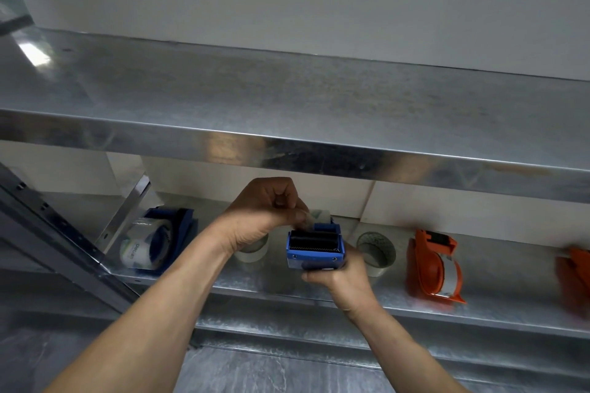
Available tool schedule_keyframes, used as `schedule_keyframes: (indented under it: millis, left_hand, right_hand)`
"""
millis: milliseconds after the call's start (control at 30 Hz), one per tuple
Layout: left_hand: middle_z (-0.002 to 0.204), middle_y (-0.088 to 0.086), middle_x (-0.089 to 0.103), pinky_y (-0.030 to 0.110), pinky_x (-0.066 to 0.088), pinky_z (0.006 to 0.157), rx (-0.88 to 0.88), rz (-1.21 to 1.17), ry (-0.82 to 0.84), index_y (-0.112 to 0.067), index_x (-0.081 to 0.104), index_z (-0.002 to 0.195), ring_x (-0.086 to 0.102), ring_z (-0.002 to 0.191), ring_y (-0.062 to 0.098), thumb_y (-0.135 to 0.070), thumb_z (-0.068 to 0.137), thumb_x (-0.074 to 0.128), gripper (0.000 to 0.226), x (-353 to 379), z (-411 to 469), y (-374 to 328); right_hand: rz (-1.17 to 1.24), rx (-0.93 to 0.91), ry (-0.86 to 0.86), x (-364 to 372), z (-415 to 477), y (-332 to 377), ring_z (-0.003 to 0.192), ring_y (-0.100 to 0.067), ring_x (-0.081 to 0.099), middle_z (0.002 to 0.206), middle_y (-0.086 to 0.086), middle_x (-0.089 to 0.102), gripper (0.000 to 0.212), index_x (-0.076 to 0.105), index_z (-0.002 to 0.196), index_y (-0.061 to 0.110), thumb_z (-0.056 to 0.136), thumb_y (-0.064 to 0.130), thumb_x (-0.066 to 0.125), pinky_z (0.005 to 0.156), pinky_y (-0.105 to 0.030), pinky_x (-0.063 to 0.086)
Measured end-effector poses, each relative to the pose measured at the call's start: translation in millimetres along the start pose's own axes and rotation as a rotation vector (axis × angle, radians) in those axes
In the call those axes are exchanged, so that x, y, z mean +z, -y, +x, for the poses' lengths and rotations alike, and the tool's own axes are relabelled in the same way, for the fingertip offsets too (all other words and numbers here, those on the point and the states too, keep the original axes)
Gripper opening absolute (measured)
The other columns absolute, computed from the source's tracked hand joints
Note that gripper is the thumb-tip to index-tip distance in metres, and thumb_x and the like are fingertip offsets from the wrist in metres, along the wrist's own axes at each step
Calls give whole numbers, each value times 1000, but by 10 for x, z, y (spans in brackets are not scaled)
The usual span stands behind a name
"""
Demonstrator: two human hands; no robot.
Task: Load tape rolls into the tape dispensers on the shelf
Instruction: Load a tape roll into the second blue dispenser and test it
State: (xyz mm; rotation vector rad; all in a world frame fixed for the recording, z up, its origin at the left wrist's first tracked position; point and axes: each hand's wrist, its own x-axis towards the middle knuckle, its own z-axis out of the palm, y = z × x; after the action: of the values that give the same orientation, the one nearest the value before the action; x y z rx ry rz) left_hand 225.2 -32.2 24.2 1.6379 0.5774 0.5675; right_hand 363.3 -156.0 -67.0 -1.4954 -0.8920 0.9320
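My right hand (341, 277) grips a blue tape dispenser (314, 244) from below, holding it in front of the lower shelf (274, 289) with its toothed blade facing me. My left hand (265, 210) pinches the clear tape end (314, 218) at the dispenser's top. Two loose clear tape rolls stand on the shelf: one (252, 249) partly hidden behind my left wrist, the other (376, 252) to the right of the dispenser.
A blue dispenser holding a roll (153, 241) lies at the shelf's left. An orange loaded dispenser (434, 268) stands at the right, another orange one (574, 277) at the frame edge. A metal upper shelf (287, 112) overhangs. A slanted upright (64, 233) is on the left.
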Motion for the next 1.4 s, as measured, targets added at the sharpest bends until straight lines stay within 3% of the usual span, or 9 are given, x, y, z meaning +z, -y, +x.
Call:
schedule_keyframes:
  millis: [300, 367, 467, 567, 767, 900, 1033, 1200, 1400]
  left_hand:
    - [79, 10, 75, 30, 57, 71, -26, 325, 59, -13, 56, 68, 72, 74, 14, -2, 79, 74, 23, 142, 20, -150]
    - [80, 12, 75, 25, 55, 66, -41, 288, -23, -13, 54, 68, 72, 68, 17, -1, 80, 72, 25, 148, 33, -156]
    - [84, 16, 74, 36, 59, 70, -58, 255, -136, -13, 50, 70, 73, 68, 24, 2, 83, 68, 27, 147, 35, -109]
    - [84, 16, 75, 42, 58, 76, -50, 294, -149, -16, 47, 68, 74, 72, 16, -1, 86, 67, 30, 198, 30, -77]
    - [83, 8, 74, 31, 58, 76, 16, 314, -84, -13, 46, 73, 73, 79, 8, -2, 89, 63, 27, 229, -32, -121]
    - [83, 10, 70, 51, 54, 82, 43, 393, -45, -23, 44, 73, 71, 91, 21, -19, 91, 62, 25, 179, -81, -153]
    - [86, 7, 76, 41, 57, 85, 21, 311, -46, -8, 42, 77, 73, 89, 10, -5, 93, 59, 23, 147, -161, -146]
    - [81, 8, 71, 49, 54, 78, 28, 436, -26, -27, 45, 74, 71, 85, 24, -26, 86, 62, 20, 204, -78, -185]
    - [73, 3, 73, 43, 56, 77, -88, 344, -172, -18, 44, 72, 71, 72, 20, -9, 90, 62, 28, 151, -1, -126]
  right_hand:
    - [-96, -54, 16, 58, -18, -62, 82, -7, 73, 85, 10, 77, 44, 71, 93, 15, 59, -12, 80, 71, -16, 53]
    - [-74, -70, 17, 43, -28, -51, 84, -8, 73, 87, 11, 77, 47, 71, 95, 17, 61, -15, 79, 72, -16, 54]
    - [-51, -75, 15, 18, -31, -39, 87, -9, 73, 90, 8, 77, 50, 71, 99, 17, 61, -15, 79, 74, -17, 54]
    - [-28, -92, -8, 6, -36, -73, 86, -12, 74, 90, 3, 78, 47, 72, 100, 9, 56, -8, 80, 73, -18, 54]
    - [-8, -74, 6, -6, -32, -79, 80, -9, 73, 85, 4, 77, 46, 71, 98, 9, 54, -4, 79, 70, -18, 53]
    - [8, -79, 0, -42, -9, -61, 77, -9, 72, 81, 2, 77, 43, 72, 94, 8, 58, -13, 79, 68, -19, 54]
    - [-4, -74, -11, -54, 41, -56, 79, -10, 73, 82, 2, 77, 43, 72, 94, 7, 57, -14, 80, 69, -19, 54]
    - [-118, -89, 23, 17, 79, -61, 81, -15, 73, 85, -3, 77, 38, 72, 93, 8, 57, -2, 79, 72, -24, 56]
    - [-160, -90, 58, 5, 79, -26, 88, -5, 72, 92, 13, 77, 48, 72, 99, 21, 60, -6, 79, 76, -20, 55]
